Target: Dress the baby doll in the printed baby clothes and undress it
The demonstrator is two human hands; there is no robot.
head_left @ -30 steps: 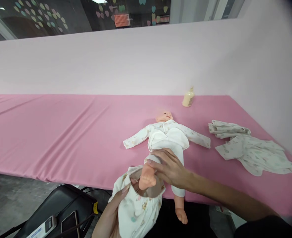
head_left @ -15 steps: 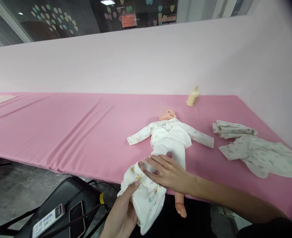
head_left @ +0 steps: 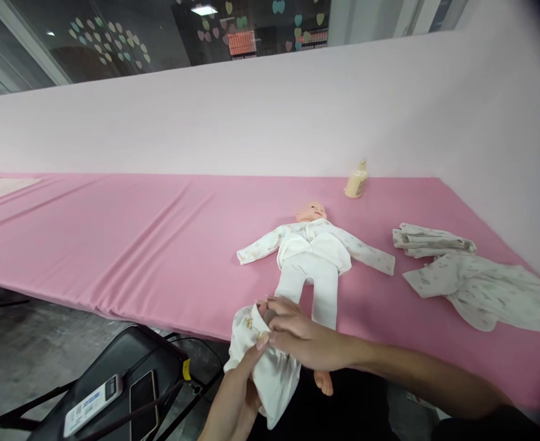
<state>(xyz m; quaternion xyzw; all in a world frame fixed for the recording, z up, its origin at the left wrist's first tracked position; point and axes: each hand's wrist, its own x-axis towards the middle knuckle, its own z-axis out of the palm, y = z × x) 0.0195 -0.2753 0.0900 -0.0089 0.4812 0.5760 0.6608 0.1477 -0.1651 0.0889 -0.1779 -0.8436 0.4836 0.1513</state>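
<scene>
A baby doll [head_left: 313, 254] in a white printed top and white leggings lies on its back on the pink table [head_left: 136, 239], head away from me. My left hand [head_left: 236, 392] grips a small white printed garment [head_left: 261, 361] at the table's front edge, over the doll's left-side foot. My right hand [head_left: 297, 334] is closed on the garment's opening around that foot, which is hidden. The doll's other bare foot [head_left: 324, 383] hangs past the table's edge.
Loose printed baby clothes [head_left: 467, 275] lie to the doll's right. A cream bottle [head_left: 357, 182] stands near the back wall. A black chair [head_left: 127, 380] at lower left carries a phone [head_left: 142, 401] and a white device [head_left: 90, 404].
The garment has been drawn over the doll's bare foot, which showed a second ago and is now covered. Both hands came together at the garment's opening, and the leg lies lower.
</scene>
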